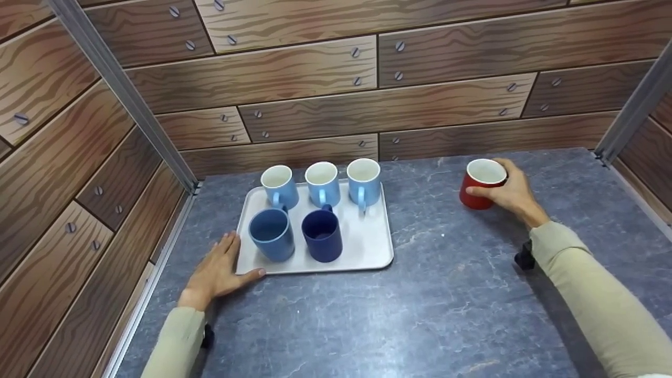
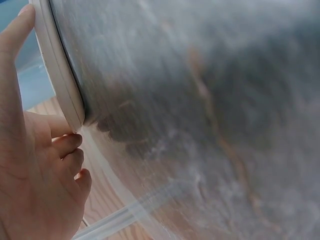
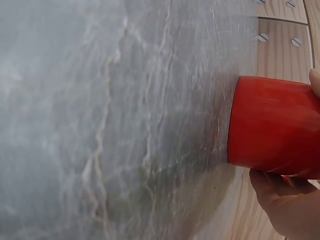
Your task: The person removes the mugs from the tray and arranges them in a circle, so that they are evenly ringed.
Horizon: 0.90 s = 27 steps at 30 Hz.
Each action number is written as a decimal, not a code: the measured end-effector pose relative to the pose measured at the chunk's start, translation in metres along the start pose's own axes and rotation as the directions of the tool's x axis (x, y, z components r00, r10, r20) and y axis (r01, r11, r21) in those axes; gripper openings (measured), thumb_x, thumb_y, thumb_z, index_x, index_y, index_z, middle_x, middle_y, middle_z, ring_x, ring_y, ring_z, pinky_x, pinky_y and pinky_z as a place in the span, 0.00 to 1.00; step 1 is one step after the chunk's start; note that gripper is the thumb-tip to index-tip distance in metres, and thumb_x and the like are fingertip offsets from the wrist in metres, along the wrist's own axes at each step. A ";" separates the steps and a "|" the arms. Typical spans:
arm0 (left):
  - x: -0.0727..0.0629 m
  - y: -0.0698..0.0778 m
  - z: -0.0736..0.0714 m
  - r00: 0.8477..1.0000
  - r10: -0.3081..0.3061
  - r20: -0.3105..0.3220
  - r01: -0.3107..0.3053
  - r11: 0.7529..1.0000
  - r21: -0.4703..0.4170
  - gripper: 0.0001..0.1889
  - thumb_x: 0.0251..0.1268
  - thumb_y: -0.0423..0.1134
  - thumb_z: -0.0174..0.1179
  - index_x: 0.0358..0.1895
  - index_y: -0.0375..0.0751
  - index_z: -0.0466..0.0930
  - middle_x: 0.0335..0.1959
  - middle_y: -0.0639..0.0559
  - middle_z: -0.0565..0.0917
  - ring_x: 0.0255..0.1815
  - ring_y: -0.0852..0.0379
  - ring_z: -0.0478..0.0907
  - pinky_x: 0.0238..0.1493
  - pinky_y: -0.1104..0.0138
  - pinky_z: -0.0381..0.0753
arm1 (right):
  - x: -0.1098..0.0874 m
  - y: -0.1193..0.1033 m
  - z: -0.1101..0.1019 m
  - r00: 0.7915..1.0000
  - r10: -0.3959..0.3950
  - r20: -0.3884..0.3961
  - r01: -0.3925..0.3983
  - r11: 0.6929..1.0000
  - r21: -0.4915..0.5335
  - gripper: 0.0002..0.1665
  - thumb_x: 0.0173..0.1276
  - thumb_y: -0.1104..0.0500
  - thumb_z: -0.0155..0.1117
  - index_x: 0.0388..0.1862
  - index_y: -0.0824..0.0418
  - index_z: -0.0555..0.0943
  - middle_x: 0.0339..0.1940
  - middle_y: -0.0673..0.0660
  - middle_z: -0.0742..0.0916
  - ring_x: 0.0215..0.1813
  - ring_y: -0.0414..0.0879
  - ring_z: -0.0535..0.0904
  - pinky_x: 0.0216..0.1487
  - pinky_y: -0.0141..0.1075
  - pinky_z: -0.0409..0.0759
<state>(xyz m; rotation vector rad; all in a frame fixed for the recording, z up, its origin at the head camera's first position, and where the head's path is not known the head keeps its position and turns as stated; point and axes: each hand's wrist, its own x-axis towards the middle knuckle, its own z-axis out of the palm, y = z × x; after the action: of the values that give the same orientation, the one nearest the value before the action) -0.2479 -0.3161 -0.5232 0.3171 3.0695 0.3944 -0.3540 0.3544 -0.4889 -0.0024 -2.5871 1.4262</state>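
On the right, my right hand (image 1: 512, 191) grips a red mug (image 1: 475, 197) with a white inside, thumb on its near side and fingers around the far side. The red mug (image 3: 272, 127) stands upright on the tabletop in the right wrist view. My left hand (image 1: 218, 268) lies at the near left corner of a white tray (image 1: 365, 249), thumb along the front edge and fingers extended beside the left edge. Light blue mugs (image 1: 280, 186) stand in the tray's back row. A medium blue mug (image 1: 273, 239) and a dark blue mug (image 1: 323, 239) stand in front.
A grey marbled tabletop (image 1: 420, 304) carries the tray and the red mug. Wood-patterned walls (image 1: 315, 84) stand behind and at both sides, with metal posts (image 1: 126, 94) in the corners.
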 end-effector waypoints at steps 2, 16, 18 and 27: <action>0.000 0.000 0.000 1.000 0.000 0.002 0.000 1.000 0.002 0.65 0.60 0.80 0.61 0.85 0.29 0.53 0.86 0.30 0.54 0.88 0.33 0.50 0.88 0.43 0.52 | -0.002 -0.001 -0.001 1.000 0.014 0.017 -0.014 1.000 -0.004 0.59 0.60 0.57 0.85 0.81 0.72 0.61 0.72 0.76 0.76 0.71 0.68 0.74 0.74 0.61 0.73; -0.002 -0.002 0.000 1.000 0.007 -0.012 -0.007 1.000 0.011 0.65 0.61 0.80 0.61 0.85 0.29 0.53 0.86 0.30 0.56 0.88 0.32 0.51 0.88 0.42 0.53 | -0.015 -0.034 -0.011 0.998 -0.016 -0.059 0.008 0.990 -0.141 0.66 0.59 0.46 0.86 0.84 0.70 0.58 0.77 0.76 0.70 0.77 0.73 0.68 0.75 0.65 0.68; -0.002 -0.002 -0.001 1.000 0.013 -0.015 -0.012 1.000 0.017 0.65 0.61 0.79 0.61 0.84 0.28 0.54 0.86 0.30 0.56 0.88 0.32 0.51 0.88 0.42 0.53 | -0.017 -0.044 -0.014 0.997 -0.034 -0.064 0.025 0.991 -0.128 0.66 0.59 0.44 0.86 0.84 0.69 0.59 0.78 0.75 0.71 0.77 0.73 0.68 0.77 0.66 0.68; -0.002 0.000 0.000 1.000 0.029 -0.011 -0.028 0.999 0.032 0.64 0.63 0.79 0.59 0.84 0.27 0.54 0.85 0.29 0.57 0.88 0.32 0.51 0.88 0.42 0.52 | -0.033 -0.091 0.007 0.985 -0.174 -0.013 0.175 0.984 0.042 0.57 0.60 0.54 0.86 0.80 0.69 0.64 0.74 0.71 0.77 0.77 0.69 0.70 0.81 0.63 0.66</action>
<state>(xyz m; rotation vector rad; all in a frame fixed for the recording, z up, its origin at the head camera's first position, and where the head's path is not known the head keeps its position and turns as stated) -0.2463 -0.3163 -0.5235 0.3611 3.0885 0.3494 -0.3143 0.2967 -0.4218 0.2178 -2.4784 1.4141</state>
